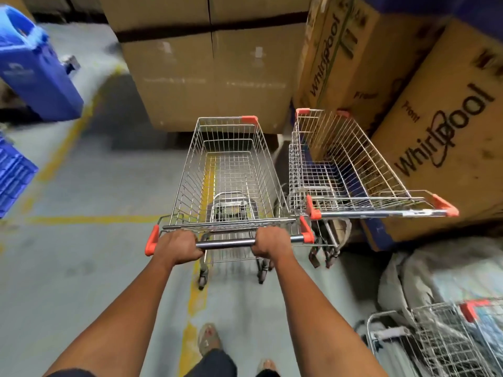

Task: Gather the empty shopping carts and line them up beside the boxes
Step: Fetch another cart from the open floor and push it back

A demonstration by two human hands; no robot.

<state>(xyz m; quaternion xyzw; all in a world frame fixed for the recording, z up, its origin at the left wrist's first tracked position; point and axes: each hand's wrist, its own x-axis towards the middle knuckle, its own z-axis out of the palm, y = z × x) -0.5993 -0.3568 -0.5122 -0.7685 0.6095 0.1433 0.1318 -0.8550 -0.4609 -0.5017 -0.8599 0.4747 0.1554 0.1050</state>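
The left hand (178, 247) wraps its fingers over the steel handle bar (227, 242) of an empty shopping cart (228, 180), close to the bar's left orange end cap. The right hand (272, 242) grips the same bar nearer its right end, knuckles up. Both forearms reach straight forward from the bottom edge of the view, roughly parallel, wrists level with the bar. The held cart stands on the grey floor (95, 254) over a yellow painted line, its nose towards a large plain cardboard box (206, 77). Just beside it on the right stands a second empty cart (351, 170), against the printed boxes (446, 126). A third cart (446, 341) shows at the lower right corner.
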